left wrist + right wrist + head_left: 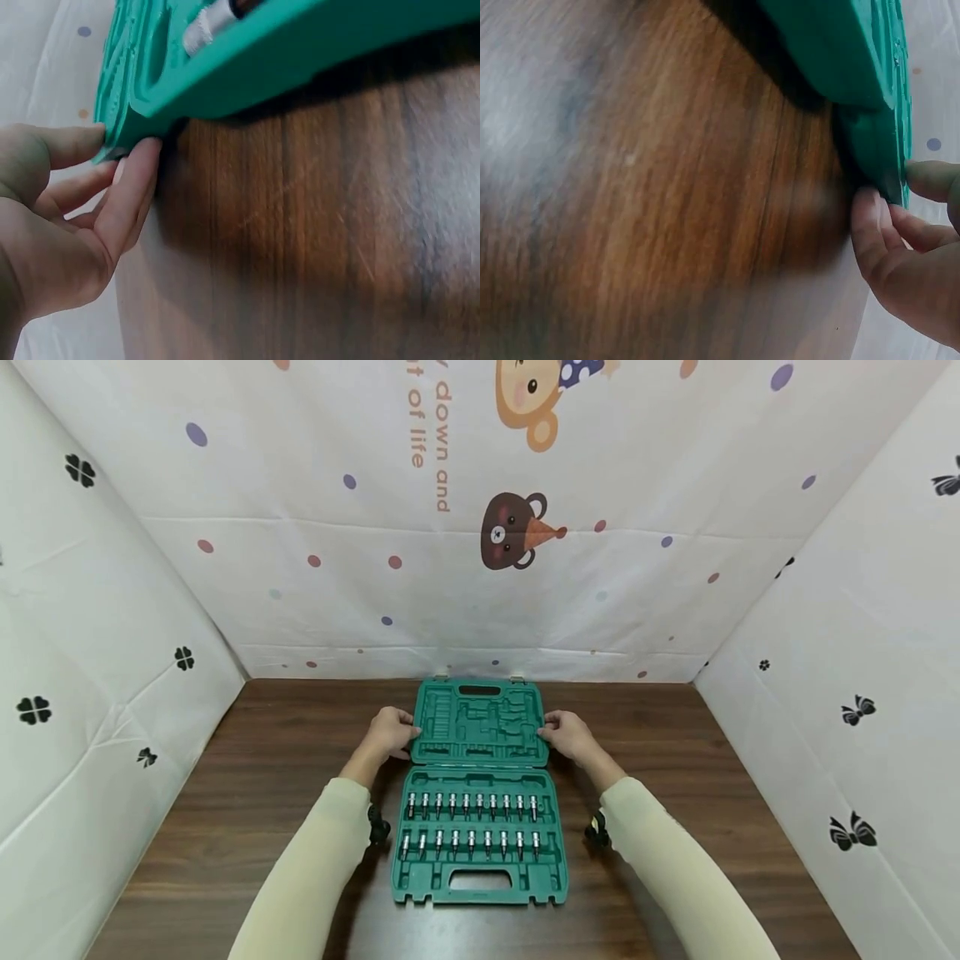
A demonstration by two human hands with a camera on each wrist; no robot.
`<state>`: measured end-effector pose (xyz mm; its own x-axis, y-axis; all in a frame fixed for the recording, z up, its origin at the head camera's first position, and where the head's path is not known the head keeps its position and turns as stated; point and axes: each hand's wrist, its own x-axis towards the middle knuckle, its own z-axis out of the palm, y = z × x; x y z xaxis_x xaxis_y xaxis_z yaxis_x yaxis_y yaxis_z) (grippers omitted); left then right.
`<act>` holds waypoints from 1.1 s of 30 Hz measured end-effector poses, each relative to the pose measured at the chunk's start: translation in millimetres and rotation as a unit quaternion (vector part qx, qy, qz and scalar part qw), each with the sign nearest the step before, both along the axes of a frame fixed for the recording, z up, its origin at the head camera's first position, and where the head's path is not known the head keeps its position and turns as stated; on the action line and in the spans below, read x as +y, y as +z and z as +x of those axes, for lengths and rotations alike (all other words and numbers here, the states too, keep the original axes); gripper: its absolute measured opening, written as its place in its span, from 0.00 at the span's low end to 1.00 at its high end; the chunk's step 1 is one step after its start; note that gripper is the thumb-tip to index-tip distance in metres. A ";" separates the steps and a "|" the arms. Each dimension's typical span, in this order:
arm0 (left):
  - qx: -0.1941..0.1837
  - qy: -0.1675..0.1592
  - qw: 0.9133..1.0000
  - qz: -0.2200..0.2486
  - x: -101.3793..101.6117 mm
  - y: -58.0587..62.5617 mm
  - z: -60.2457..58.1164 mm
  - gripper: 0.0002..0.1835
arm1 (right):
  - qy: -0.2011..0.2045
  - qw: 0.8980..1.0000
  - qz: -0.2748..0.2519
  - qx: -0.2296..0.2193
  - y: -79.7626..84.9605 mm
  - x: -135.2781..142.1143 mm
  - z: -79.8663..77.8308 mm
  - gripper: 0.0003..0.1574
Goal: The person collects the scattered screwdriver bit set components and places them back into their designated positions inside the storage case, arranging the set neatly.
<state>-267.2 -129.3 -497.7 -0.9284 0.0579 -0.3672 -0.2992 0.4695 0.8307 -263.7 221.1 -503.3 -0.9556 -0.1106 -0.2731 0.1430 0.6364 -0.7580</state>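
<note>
A green plastic socket set case (480,887) lies unfolded on the table, hinge across its middle. Two rows of silver bit sockets (480,804) stand in its near half. The far half is the lid (481,727), with moulded recesses. At the lid's left edge, my left hand (388,732) pinches it, thumb on the upper face and fingers beneath. My right hand (570,735) grips the opposite edge the same way. Each wrist view shows thumb and fingers on either side of the lid's rim; the left wrist view also catches part of a socket (210,26).
Dark wood-grain tabletop (285,810) extends on both sides of the case. White printed cloth walls (442,610) enclose the table at the back, left and right. The lid's latches (517,679) lie close to the back wall.
</note>
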 end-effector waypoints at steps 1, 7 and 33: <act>-0.001 0.000 1.000 -0.001 0.3 0.4 0.1 0.24 | -0.002 1.000 -0.003 0.000 0.5 -0.2 0.2 0.30; 0.012 0.015 1.000 0.002 2.2 6.1 1.0 0.22 | -0.015 1.000 -0.016 0.004 6.4 0.0 1.6 0.29; 0.166 0.024 0.985 -0.045 18.8 33.3 -3.6 0.13 | -0.053 0.990 -0.022 0.132 39.2 18.4 2.9 0.27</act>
